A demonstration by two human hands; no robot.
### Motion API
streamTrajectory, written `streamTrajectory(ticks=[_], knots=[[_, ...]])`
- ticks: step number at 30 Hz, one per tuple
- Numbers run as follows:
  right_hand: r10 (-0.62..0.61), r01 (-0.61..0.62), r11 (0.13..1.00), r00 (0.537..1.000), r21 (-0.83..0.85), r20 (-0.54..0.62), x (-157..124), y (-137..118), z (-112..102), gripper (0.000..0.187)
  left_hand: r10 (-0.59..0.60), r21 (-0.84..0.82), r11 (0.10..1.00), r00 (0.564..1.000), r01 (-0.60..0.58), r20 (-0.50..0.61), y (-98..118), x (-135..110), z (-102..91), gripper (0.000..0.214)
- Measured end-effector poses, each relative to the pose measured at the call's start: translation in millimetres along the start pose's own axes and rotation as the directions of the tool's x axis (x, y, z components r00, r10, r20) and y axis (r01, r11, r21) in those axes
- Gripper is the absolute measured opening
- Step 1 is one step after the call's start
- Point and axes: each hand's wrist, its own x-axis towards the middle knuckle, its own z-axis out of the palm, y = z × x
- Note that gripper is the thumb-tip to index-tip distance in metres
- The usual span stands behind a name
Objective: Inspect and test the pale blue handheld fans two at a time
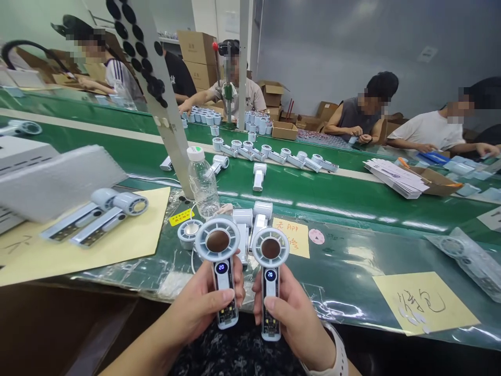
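My left hand (213, 295) is wrapped round the handle of a light-blue handheld fan (224, 282), its thumb on the front. In my right hand (287, 297) is a matching handheld fan (271, 287), held the same way. Both fans stand upright side by side over the table edge, and each small round display reads 20. Circuit parts show in the lower handles. Just behind them, more fans (263, 211) lie on the table, partly hidden by the ones I hold. A round fan-like piece (188, 232) with a cable sits left of my left fan.
A plastic bottle (203, 183) stands by a slanted post (160, 104). Two fans (113, 219) lie on yellow paper at left. Fans line the green conveyor (332, 203). Papers (395, 177) and a bagged fan (469, 261) are at right. Several people work across the line.
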Motion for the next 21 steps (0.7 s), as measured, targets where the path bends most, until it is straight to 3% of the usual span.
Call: streamTrajectory(ticks=[9, 15, 21], knots=[[0.011, -0.007, 0.999, 0.995, 0.034, -0.101, -0.9, 10.0, 2.0, 0.033, -0.029, -0.123, 0.992, 0.990, 0.012, -0.137, 0.1, 3.6, 2.2, 0.034], [0.020, -0.017, 0.997, 0.999, 0.073, -0.041, -0.8, 11.2, 2.4, 0.035, 0.022, -0.074, 0.997, 0.999, -0.025, -0.042, -4.6, 3.2, -3.1, 0.035], [0.027, -0.018, 0.991, 0.997, 0.130, -0.071, 0.0, 9.1, 4.4, 0.032, -0.048, -0.039, 0.998, 0.998, 0.047, -0.037, -2.5, 5.4, -1.1, 0.034]])
